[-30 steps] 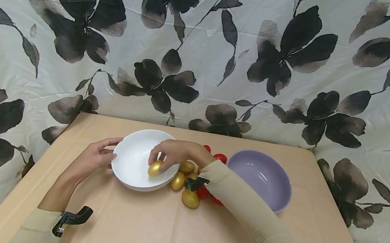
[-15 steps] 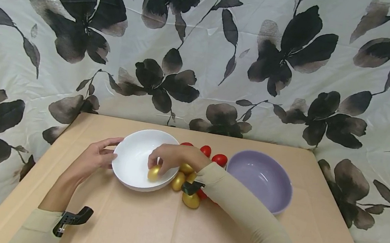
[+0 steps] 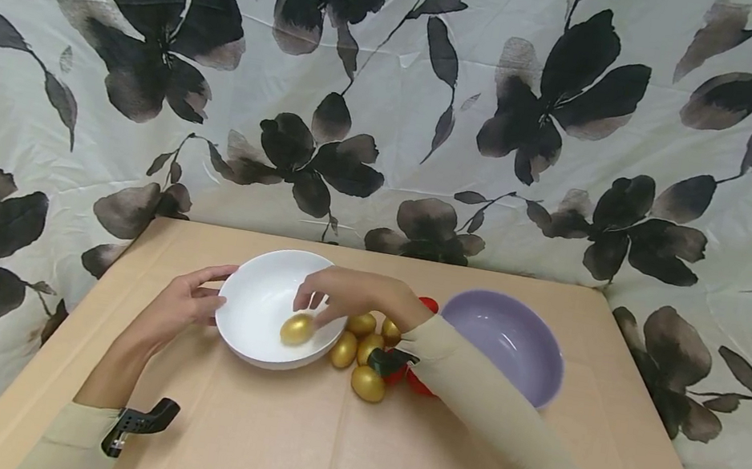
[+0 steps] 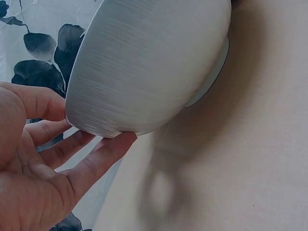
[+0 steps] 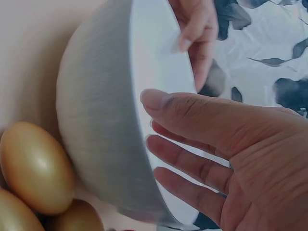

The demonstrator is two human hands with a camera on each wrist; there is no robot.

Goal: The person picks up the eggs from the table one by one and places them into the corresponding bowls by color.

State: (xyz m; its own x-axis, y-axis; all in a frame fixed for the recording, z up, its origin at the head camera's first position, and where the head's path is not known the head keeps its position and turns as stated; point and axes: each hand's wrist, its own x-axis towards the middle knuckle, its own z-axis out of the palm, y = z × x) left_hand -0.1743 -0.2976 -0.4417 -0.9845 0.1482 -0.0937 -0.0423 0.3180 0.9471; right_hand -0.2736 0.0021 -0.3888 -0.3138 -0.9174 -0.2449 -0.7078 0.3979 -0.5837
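Observation:
A gold egg [image 3: 297,330] lies in the white bowl [image 3: 255,301], near the bowl's right side. Over it is my right hand [image 3: 347,295], its thumb close beside the egg in the head view. In the right wrist view the fingers [image 5: 190,163] of that hand are apart, with nothing between them and the thumb. My left hand [image 3: 185,302] holds the left side of the white bowl at its rim. From the left wrist, one fingertip [image 4: 126,137] presses the ribbed outer wall, while the other fingers meet the rim.
Several gold eggs [image 3: 368,384] lie beside the white bowl, under my right wrist. Red rounded things [image 3: 420,385] lie among them, partly hidden by the sleeve. A purple bowl [image 3: 509,343] stands to the right on the wooden table [image 3: 258,436]. Flowered cloth [image 3: 426,145] hangs behind.
My right hand has loosened its fingers from the gold egg and shifted slightly up and right, leaving the egg in the white bowl. The left hand has stayed at the rim.

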